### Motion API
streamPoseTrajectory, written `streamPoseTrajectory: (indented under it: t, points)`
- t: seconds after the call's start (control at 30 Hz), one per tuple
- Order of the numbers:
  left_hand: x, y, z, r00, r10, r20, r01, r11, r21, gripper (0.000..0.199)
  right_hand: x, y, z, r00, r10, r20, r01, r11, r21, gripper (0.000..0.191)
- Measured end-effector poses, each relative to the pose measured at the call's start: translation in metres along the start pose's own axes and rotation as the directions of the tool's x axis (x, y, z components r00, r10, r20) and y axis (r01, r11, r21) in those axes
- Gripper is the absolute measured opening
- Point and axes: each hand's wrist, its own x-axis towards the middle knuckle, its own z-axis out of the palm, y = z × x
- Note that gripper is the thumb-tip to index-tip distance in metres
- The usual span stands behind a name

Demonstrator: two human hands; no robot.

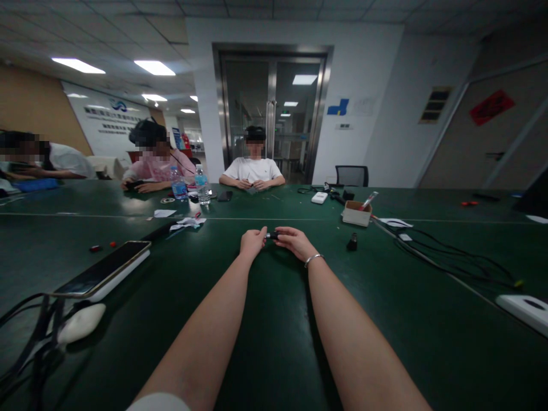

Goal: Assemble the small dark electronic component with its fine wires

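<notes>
My left hand (252, 243) pinches the silvery end of a small black object (273, 235), held just above the green table (274, 319). My right hand (296, 241), with a silver bracelet (314, 260) at its wrist, grips the black end between thumb and fingers. The object is short and narrow; its exact kind is too small to tell. Both forearms reach straight forward across the table. A separate small black piece (351, 242) stands on the table to the right of my right hand.
A small box (357, 213) holding a pen-like item is beyond my right hand, with cables (454, 257) farther right. To the left are a phone (107, 268) on a white block and a white mouse-shaped item (82, 323). Bottles (202, 185) and several seated people are across the table.
</notes>
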Motion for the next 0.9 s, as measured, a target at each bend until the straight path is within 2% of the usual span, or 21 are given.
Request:
streamPoseTrajectory:
  t: [0.27,0.43,0.67,0.9]
  points:
    - [0.0022,-0.0054,0.0013,0.998,0.046,0.041,-0.042,0.995,-0.086,0.047,0.0022,0.0026,-0.0023,1.0,0.012,0.002,-0.012,1.0,0.009,0.021]
    - [0.0018,-0.0054,0.0026,0.996,0.073,0.049,-0.066,0.989,-0.131,0.045,0.0028,0.0021,-0.0014,0.999,0.023,-0.035,-0.023,1.0,0.013,0.017]
    - [0.0018,-0.0056,0.0042,0.994,0.06,0.091,-0.039,0.976,-0.213,0.035,0.0035,0.0017,0.0,0.996,0.019,-0.092,-0.016,0.999,0.034,0.007]
    - [0.0013,-0.0071,0.0043,0.974,0.202,0.105,-0.155,0.927,-0.342,0.029,0.0031,0.0011,0.0006,0.992,0.013,-0.128,-0.011,1.0,0.019,0.006]
